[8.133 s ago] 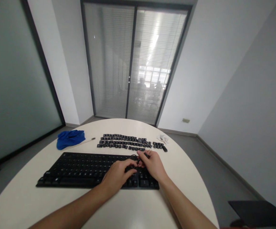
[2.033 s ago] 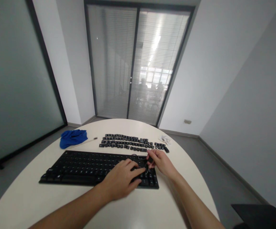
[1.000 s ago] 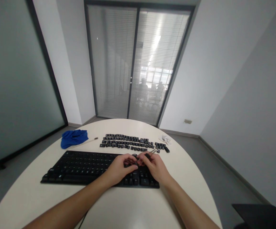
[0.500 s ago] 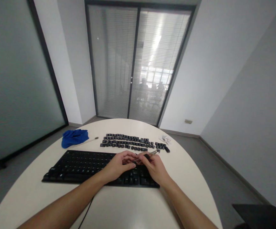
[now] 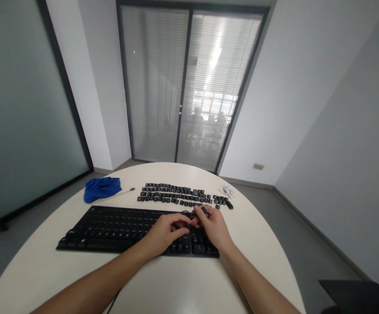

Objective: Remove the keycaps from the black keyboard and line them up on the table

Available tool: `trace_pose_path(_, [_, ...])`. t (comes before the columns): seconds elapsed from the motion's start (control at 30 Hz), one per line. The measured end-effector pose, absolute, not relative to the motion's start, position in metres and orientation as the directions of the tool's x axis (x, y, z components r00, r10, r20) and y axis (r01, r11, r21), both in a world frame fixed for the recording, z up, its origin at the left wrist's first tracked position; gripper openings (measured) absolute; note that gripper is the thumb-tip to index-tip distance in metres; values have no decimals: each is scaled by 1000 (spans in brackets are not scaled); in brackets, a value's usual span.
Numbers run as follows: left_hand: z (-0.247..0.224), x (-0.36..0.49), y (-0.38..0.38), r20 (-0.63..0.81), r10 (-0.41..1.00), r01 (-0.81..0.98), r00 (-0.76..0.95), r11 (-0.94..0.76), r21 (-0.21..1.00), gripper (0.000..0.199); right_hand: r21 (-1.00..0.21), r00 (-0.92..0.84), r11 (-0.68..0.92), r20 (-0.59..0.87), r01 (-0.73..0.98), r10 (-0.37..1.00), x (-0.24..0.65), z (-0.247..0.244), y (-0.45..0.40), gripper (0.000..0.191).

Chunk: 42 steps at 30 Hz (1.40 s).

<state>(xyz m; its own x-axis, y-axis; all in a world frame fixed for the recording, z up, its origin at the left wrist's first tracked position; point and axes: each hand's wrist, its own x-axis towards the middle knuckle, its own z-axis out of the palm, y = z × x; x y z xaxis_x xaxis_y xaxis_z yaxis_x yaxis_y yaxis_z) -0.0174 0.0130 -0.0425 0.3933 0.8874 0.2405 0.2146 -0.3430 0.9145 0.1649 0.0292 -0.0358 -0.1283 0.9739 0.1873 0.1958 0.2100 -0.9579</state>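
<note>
A black keyboard lies in front of me, and both my hands are over its right part. My right hand is closed on a small dark-handled tool, which looks like a keycap puller; its other end is hidden now. My left hand is curled, its fingertips meeting those of the right hand. Whatever those left fingers pinch, if anything, is too small and covered to make out. Loose black keycaps lie in rows just beyond the keyboard.
A blue cloth sits at the table's far left, beside a thin brush. Crumpled white material lies at the far right. The round white table has a curved edge. A dark cable runs toward me.
My right hand has turned and shifted slightly, so the tool's pale metal end no longer shows and its dark part is more visible. My left hand has moved slightly right and nearer me.
</note>
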Motion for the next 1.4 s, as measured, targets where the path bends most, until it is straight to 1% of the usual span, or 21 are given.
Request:
trace_pose_path(0.1, [-40, -18, 10, 241, 885, 254, 398, -359, 898, 22, -968, -134, 188, 167, 168, 977, 166, -36, 30, 44])
trace_pose_path(0.33, [-40, -20, 11, 326, 857, 224, 399, -436, 872, 13, -951, -166, 227, 194, 208, 967, 169, -36, 32, 44])
trace_pose_path(0.43, [-38, -21, 10, 341, 841, 206, 421, -454, 867, 11, -951, -178, 227, 192, 209, 965, 168, -36, 32, 43])
trace_pose_path(0.6, [-35, -22, 8, 355, 815, 170, 458, -473, 865, 12, -970, -192, 145, 107, 197, 975, 168, -37, 31, 44])
trace_pose_path(0.7, [-38, -21, 10, 331, 845, 186, 421, -437, 880, 12, -969, -179, 129, 92, 212, 980, 170, -40, 33, 44])
trace_pose_path(0.77, [-42, -20, 13, 299, 888, 203, 349, -384, 901, 15, -953, -167, 195, 158, 233, 973, 173, -40, 36, 42])
trace_pose_path(0.87, [-49, -19, 17, 260, 935, 183, 241, -307, 934, 26, -888, -203, 358, 309, 290, 929, 178, -35, 35, 39])
trace_pose_path(0.9, [-50, -18, 17, 249, 943, 169, 220, -288, 943, 29, -862, -232, 398, 337, 313, 912, 180, -32, 33, 38])
trace_pose_path(1.0, [-51, -17, 17, 220, 954, 139, 205, -251, 958, 34, -808, -328, 457, 347, 372, 879, 181, -20, 25, 34])
trace_pose_path(1.1, [-48, -16, 16, 222, 949, 105, 222, -250, 963, 35, -790, -431, 478, 304, 384, 850, 180, -14, 18, 28])
trace_pose_path(1.2, [-46, -16, 15, 229, 945, 81, 233, -253, 964, 36, -799, -510, 470, 245, 376, 824, 179, -15, 17, 27])
trace_pose_path(1.33, [-48, -16, 16, 211, 941, 77, 266, -239, 968, 42, -812, -518, 420, 173, 407, 837, 180, -22, 19, 25])
trace_pose_path(1.4, [-49, -15, 16, 191, 938, 69, 289, -220, 973, 45, -808, -521, 414, 159, 418, 838, 182, -22, 20, 24])
